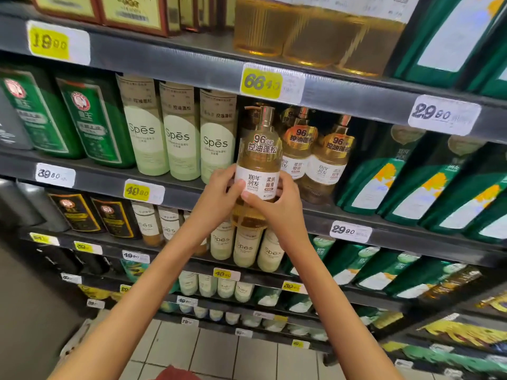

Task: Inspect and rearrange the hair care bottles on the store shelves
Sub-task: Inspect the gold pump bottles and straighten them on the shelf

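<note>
Both hands, left hand and right hand, clasp the amber pump bottle around its white label, held off the shelf; full, probably heavy, slick plastic, so the mid-body grip suits.

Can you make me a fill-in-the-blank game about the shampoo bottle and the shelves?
1. The amber bottle is held by ____ hands.
2. The pale bottles left of it say ____.
3. The yellow price tag above it starts with ____.
4. The bottle's pump top is ____ coloured.

Missing words: two; Spes; 66; gold
</note>
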Tool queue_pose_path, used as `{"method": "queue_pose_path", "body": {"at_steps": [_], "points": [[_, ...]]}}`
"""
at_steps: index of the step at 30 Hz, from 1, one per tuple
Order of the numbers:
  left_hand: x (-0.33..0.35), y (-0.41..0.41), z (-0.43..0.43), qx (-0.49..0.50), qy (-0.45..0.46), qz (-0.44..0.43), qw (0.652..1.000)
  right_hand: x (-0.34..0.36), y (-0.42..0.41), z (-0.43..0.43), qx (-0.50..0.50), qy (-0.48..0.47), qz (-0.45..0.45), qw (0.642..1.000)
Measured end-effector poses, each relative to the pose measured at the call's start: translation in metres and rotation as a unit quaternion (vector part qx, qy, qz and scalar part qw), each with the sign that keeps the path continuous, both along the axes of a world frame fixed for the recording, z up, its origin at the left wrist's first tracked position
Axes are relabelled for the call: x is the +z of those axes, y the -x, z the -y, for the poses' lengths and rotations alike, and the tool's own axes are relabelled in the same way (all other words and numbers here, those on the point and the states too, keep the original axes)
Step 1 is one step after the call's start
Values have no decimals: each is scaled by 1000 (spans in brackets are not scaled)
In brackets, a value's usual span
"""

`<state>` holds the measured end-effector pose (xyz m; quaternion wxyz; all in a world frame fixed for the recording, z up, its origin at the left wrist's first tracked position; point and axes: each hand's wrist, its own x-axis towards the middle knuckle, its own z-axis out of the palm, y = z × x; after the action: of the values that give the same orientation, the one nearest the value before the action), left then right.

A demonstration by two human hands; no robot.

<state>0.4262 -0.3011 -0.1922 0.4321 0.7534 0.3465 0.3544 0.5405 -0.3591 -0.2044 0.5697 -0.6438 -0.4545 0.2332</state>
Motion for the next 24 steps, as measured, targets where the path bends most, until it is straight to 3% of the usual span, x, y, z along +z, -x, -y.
{"method": "queue_pose_path", "body": {"at_steps": [16,24], "points": [[-7,-15,-17,98,-72,57,991,-1,1,-22,-46,-60,120,990],[-27,-21,-18,140,-75,59,986,-15,8,-27,-97,-76,60,991]]}}
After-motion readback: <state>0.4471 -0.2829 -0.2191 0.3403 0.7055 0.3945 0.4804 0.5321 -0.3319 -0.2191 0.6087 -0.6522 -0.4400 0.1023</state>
